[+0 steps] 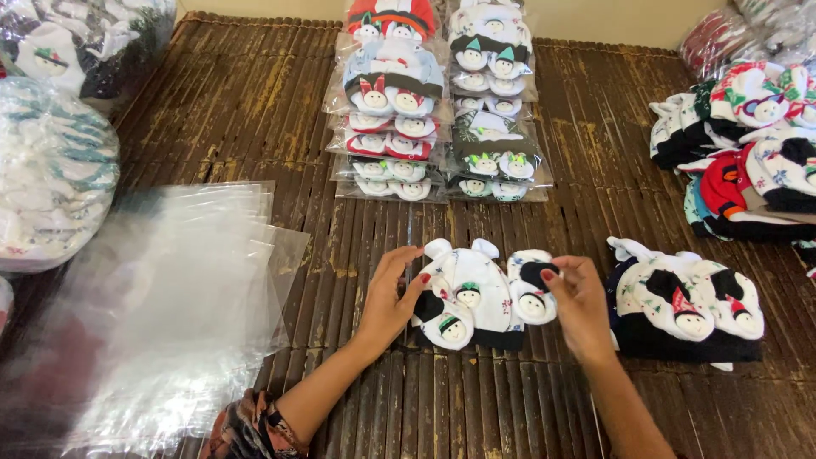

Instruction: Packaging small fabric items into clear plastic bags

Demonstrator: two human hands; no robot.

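Two bare hands are working over a baby set [470,293] of a white cap and mittens lying mid-mat [255,110]. The left hand [389,297] is resting against the set's left edge, fingers loosely curled around a mitten [444,323]. The right hand [578,304] is pinching another mitten [531,285] between thumb and fingers at the right edge. Clear bags [170,306] are lying to the left, packed sets [438,110] beyond, and loose caps [684,302] just right.
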